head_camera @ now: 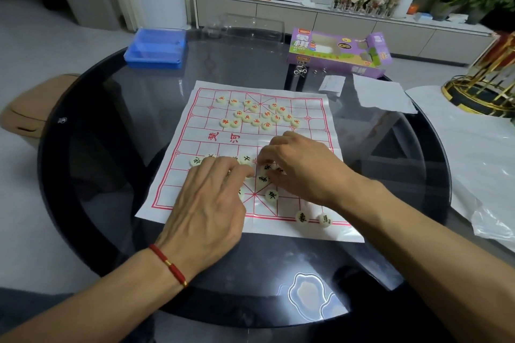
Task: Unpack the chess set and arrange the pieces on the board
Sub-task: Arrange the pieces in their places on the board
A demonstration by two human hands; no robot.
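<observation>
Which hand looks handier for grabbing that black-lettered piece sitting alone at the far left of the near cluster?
Probably the left hand: its fingers lie right beside that piece, while the right hand sits across the board over other pieces.

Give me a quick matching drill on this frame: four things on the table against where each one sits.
Things:
1. purple box
2. blue tray
3. red-lettered pieces
4. two black-lettered pieces, side by side

Places:
A. far left of the table, beyond the board
B. bunched on the board's far half
C. far right of the table, lying open
D. on the board's near edge, right of both hands

Pairs: 1-C, 2-A, 3-B, 4-D
</observation>
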